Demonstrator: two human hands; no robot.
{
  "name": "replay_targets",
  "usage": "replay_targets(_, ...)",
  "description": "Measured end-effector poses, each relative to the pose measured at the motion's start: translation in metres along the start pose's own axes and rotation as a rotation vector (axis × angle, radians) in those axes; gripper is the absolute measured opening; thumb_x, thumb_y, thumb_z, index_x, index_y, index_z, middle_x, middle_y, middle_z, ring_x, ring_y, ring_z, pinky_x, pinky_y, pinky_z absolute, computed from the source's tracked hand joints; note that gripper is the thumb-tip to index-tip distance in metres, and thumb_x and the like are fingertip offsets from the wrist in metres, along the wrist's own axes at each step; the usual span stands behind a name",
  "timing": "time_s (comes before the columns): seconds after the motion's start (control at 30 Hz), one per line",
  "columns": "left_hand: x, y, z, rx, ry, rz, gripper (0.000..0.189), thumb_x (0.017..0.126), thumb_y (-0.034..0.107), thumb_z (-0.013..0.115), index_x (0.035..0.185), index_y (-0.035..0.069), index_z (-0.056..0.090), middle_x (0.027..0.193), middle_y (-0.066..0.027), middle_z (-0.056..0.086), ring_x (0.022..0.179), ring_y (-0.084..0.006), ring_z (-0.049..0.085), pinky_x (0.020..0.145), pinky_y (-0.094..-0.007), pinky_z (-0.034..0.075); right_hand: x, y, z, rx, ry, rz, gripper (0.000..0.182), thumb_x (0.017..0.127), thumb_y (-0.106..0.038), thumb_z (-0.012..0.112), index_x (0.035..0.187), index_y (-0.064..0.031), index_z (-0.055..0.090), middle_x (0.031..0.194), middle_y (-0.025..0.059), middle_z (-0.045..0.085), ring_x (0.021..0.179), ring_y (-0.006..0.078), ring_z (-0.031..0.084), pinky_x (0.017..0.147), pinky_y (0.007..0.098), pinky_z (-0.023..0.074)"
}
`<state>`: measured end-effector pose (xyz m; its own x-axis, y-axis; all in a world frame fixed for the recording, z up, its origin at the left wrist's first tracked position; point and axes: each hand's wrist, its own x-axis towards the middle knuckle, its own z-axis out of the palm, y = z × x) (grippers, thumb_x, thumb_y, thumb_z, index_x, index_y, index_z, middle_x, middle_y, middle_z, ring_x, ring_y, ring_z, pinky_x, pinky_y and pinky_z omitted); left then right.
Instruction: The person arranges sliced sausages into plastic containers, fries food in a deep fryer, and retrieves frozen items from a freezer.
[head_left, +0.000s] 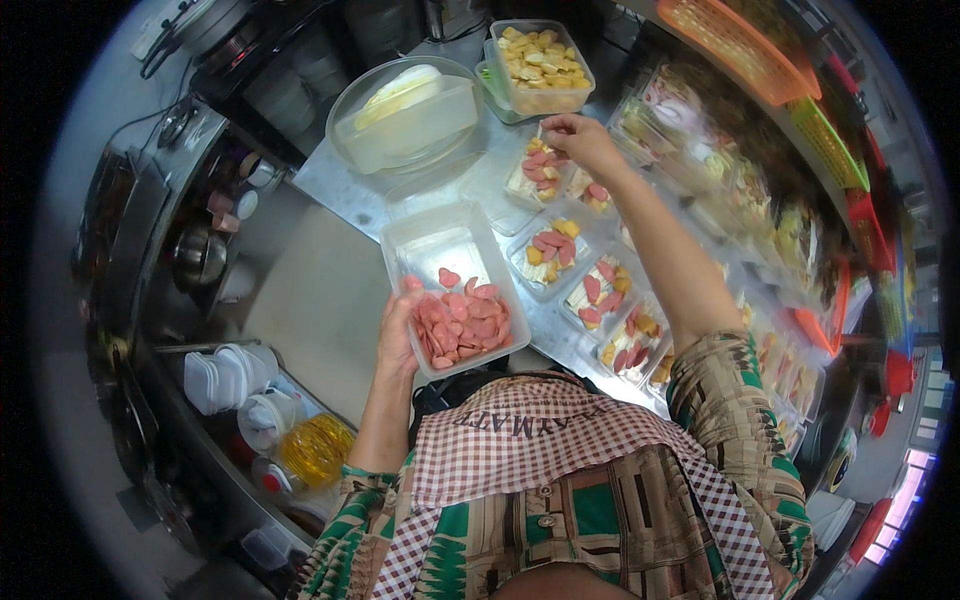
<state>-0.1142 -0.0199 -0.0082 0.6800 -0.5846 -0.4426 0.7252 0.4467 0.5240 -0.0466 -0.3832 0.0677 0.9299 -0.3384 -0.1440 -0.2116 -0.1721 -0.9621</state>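
Observation:
My left hand (399, 326) grips the left side of a rectangular clear plastic tub (480, 259). Pink sausage slices (461, 326) are heaped in the tub's nearer half, and a few touch my thumb. My right arm stretches across the table, with my right hand (577, 139) over the far end of a small clear tray (525, 191). That tray holds sausage slices, yellow-brown chunks and pale strips. My right fingertips are bunched together, and whether they hold something is hidden. Similar filled trays (551, 255) stand in rows nearer me, partly under my right forearm.
A tub of yellow chunks (544, 64) sits at the back. Left of it, a round clear basin (341, 146) holds a pale cabbage-like vegetable (401, 94). Packed trays (712, 157) are piled along the right, below an orange plastic basket (742, 56). A yellow oil bottle (315, 450) stands lower left.

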Motion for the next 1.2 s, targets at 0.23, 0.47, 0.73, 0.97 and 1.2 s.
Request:
replay_targets(0.23, -0.007, 0.003, 0.017, 0.056, 0.079, 0.09, 0.028, 0.08, 0.018, 0.056, 0.104, 0.008, 0.045, 0.093, -0.0114, 0.055, 0.077, -0.0226, 0.061, 0.063, -0.0351, 0.056, -0.016, 0.011, -0.049, -0.043, 0.042, -0.095, 0.024, 0.075, -0.002, 0.064, 0.098, 0.0009, 0.061, 0.074, 0.0039, 0.058, 0.062, 0.0091, 0.057, 0.051, 0.0243, 0.05)
replay_targets(0.47, -0.013, 0.008, 0.033, 0.029, -0.006, 0.012, 0.031, 0.081, 0.021, 0.058, 0.106, 0.006, 0.046, 0.1, -0.0125, 0.055, 0.088, -0.0234, 0.06, 0.075, -0.0368, 0.054, -0.047, 0.033, -0.087, -0.503, 0.126, 0.039, 0.022, 0.073, -0.007, 0.068, 0.093, -0.0007, 0.063, 0.069, 0.004, 0.057, 0.063, 0.0095, 0.058, 0.053, 0.0244, 0.0504)
replay_targets(0.73, -0.004, -0.012, 0.032, 0.089, -0.033, 0.081, 0.032, 0.082, 0.021, 0.057, 0.107, 0.005, 0.046, 0.103, -0.0124, 0.054, 0.093, -0.0242, 0.059, 0.08, -0.0383, 0.053, -0.061, -0.025, -0.035, -0.148, 0.087, -0.169, 0.015, 0.087, -0.002, 0.051, 0.098, 0.0001, 0.06, 0.083, 0.0022, 0.058, 0.067, 0.0084, 0.056, 0.062, 0.0221, 0.0488)
replay_targets(0.97, -0.005, -0.026, 0.044, 0.039, -0.06, -0.023, 0.034, 0.083, 0.019, 0.056, 0.11, 0.004, 0.044, 0.103, -0.0132, 0.055, 0.091, -0.0246, 0.06, 0.079, -0.0382, 0.053, -0.057, -0.037, -0.023, 0.185, 0.034, -0.111, 0.015, 0.089, -0.001, 0.048, 0.099, 0.0011, 0.058, 0.081, 0.0041, 0.057, 0.07, 0.0102, 0.056, 0.064, 0.0223, 0.0479)
replay_targets(1.2, -0.008, -0.03, 0.059, 0.034, -0.104, 0.01, 0.034, 0.086, 0.021, 0.055, 0.113, 0.006, 0.043, 0.103, -0.0133, 0.056, 0.091, -0.024, 0.06, 0.08, -0.0369, 0.052, -0.16, -0.061, 0.045, 0.041, -0.392, -0.256, 0.014, 0.087, -0.004, 0.051, 0.098, -0.0045, 0.06, 0.089, 0.0035, 0.059, 0.077, 0.0129, 0.058, 0.067, 0.0257, 0.0493)
